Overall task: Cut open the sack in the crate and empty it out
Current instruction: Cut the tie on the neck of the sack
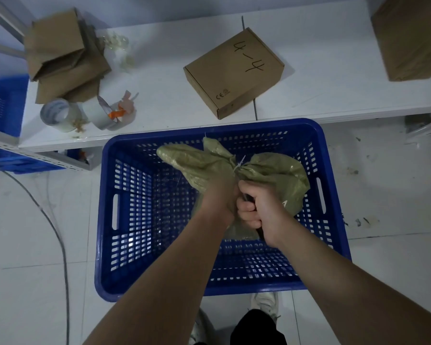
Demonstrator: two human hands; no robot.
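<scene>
A green woven sack [199, 163] lies in the blue slotted crate [125, 220] on the floor. A white zip tie [239, 165] cinches its neck. My left hand [218, 197] grips the sack just below the tied neck. My right hand [256, 210] is fisted around a dark handle, apparently a knife handle [246, 199], pressed against the sack beside my left hand. The blade is hidden between my hands and the sack.
A white table [174, 105] stands just beyond the crate, with a closed cardboard box marked "4-4" [234, 70], tape rolls [57, 114], flattened cardboard [65, 58] and a large box [413, 33] at the far right. More blue crates [5, 103] at left. A cable [57, 235] runs over the floor.
</scene>
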